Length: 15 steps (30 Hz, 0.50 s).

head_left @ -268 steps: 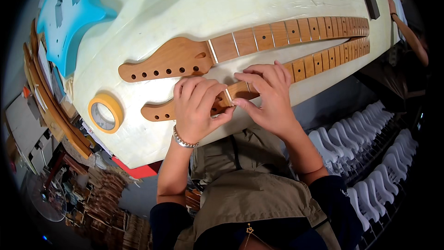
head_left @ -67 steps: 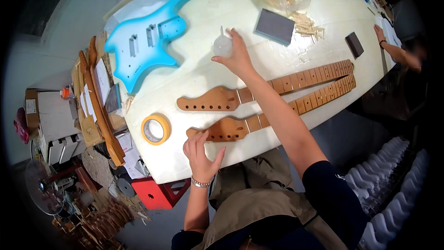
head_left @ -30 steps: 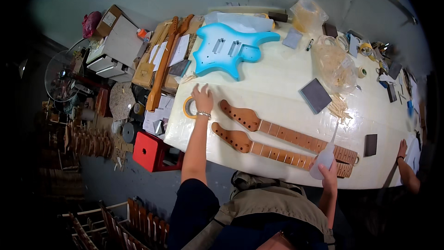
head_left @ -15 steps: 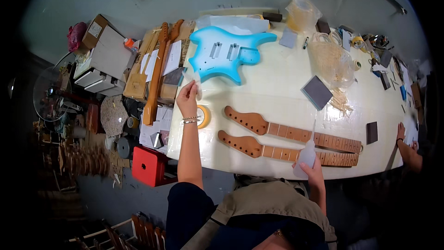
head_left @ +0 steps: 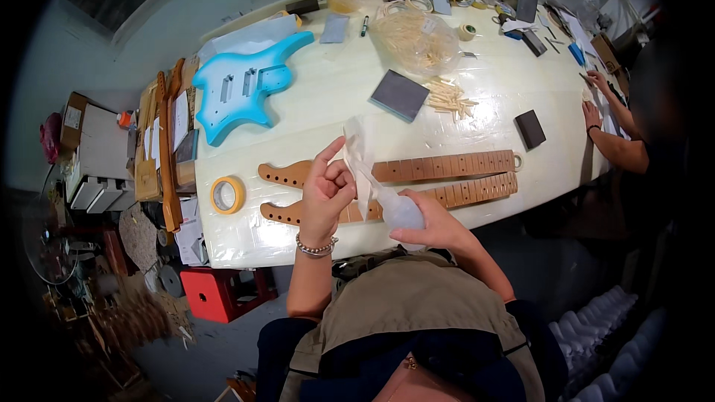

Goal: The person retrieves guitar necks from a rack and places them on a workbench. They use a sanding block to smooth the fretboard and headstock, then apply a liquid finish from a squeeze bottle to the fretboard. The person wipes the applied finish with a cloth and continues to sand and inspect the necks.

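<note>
Risk first, as I read it: the squeeze bottle [head_left: 401, 211] is tipped nozzle-up toward the white cloth [head_left: 356, 160], directly over the two guitar necks [head_left: 447, 179]. Too hard a squeeze could send liquid past the cloth onto the bare wood. The cloth is only pinched at one edge, so it could slip and drop onto the fretboards.

Left hand [head_left: 326, 192]: raised above the near table edge [head_left: 246, 249], thumb and fingers pinched on the cloth's lower part, index finger extended upward. Bead bracelet on the wrist.

Right hand [head_left: 436, 225]: closed around the bottle's body, palm under it, forearm coming in from lower right.

Both hands hover just over the nearer neck, not touching it. Tape roll [head_left: 228, 194] sits well left; blue guitar body [head_left: 242, 89] beyond.
</note>
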Each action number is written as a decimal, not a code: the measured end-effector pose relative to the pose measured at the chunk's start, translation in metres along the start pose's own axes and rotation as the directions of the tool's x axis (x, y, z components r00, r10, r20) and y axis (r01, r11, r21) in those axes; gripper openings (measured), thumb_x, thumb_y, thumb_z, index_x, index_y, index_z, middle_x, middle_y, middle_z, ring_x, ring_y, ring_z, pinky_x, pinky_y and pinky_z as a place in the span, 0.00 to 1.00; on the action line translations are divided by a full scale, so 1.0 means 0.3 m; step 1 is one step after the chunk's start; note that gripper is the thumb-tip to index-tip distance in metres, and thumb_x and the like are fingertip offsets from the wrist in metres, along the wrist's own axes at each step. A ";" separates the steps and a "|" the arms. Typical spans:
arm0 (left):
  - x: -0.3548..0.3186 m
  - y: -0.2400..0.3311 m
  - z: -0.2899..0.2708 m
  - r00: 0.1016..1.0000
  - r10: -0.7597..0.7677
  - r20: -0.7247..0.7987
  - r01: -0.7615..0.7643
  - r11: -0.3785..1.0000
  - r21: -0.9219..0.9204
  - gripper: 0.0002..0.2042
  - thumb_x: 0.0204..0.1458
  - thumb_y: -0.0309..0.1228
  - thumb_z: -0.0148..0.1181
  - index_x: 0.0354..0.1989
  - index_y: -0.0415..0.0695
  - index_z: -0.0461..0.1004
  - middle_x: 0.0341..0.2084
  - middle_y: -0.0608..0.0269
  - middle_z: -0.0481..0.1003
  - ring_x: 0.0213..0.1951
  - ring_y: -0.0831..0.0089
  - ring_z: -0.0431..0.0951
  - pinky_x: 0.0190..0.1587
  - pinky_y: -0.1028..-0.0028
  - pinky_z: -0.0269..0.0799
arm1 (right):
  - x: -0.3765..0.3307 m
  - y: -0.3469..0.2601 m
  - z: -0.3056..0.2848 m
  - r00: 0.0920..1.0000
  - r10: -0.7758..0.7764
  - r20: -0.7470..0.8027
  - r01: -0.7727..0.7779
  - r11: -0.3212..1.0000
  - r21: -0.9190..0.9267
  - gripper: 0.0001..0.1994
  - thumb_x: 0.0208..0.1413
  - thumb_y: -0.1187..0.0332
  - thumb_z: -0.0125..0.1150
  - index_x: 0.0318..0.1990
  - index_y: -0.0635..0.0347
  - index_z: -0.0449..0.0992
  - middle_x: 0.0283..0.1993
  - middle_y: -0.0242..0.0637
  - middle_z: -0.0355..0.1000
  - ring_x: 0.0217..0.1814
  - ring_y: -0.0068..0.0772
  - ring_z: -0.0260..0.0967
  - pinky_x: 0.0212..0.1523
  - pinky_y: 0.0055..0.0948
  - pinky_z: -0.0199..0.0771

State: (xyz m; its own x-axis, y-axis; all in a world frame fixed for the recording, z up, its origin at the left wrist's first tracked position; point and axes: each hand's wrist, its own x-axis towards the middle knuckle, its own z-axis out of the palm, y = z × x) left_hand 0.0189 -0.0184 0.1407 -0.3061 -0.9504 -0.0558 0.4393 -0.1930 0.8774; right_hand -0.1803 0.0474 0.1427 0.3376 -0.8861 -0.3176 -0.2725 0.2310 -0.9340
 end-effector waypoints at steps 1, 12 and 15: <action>0.001 -0.001 0.013 0.999 0.003 0.055 -0.003 1.000 -0.003 0.29 0.45 0.14 0.49 0.59 0.36 0.55 0.34 0.64 0.71 0.33 0.81 0.71 0.36 0.81 0.70 | -0.015 0.016 -0.019 1.000 -0.019 -0.007 0.019 1.000 -0.008 0.33 0.39 0.54 0.66 0.50 0.68 0.64 0.41 0.49 0.69 0.43 0.39 0.68 0.44 0.32 0.67; 0.012 -0.031 0.121 0.979 -0.105 0.173 0.103 0.994 0.024 0.20 0.50 0.23 0.57 0.52 0.33 0.65 0.36 0.59 0.75 0.32 0.79 0.74 0.38 0.79 0.71 | -0.107 0.033 -0.131 0.993 -0.095 0.073 0.088 0.992 0.090 0.29 0.38 0.52 0.66 0.43 0.66 0.67 0.36 0.46 0.71 0.38 0.39 0.70 0.40 0.32 0.68; 0.011 -0.026 0.140 0.985 -0.010 0.172 -0.004 0.997 0.078 0.17 0.48 0.28 0.60 0.46 0.34 0.71 0.32 0.62 0.74 0.31 0.79 0.73 0.36 0.80 0.69 | -0.115 0.001 -0.138 0.992 -0.112 0.060 0.107 0.991 0.076 0.29 0.38 0.52 0.66 0.43 0.66 0.67 0.35 0.47 0.71 0.37 0.41 0.70 0.40 0.33 0.68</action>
State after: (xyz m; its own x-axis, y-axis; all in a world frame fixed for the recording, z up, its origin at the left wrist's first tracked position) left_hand -0.0210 -0.0097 0.1538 -0.4511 -0.8923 0.0187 0.3731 -0.1695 0.9122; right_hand -0.2294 0.0614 0.1600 0.4194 -0.8807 -0.2203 -0.1656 0.1643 -0.9724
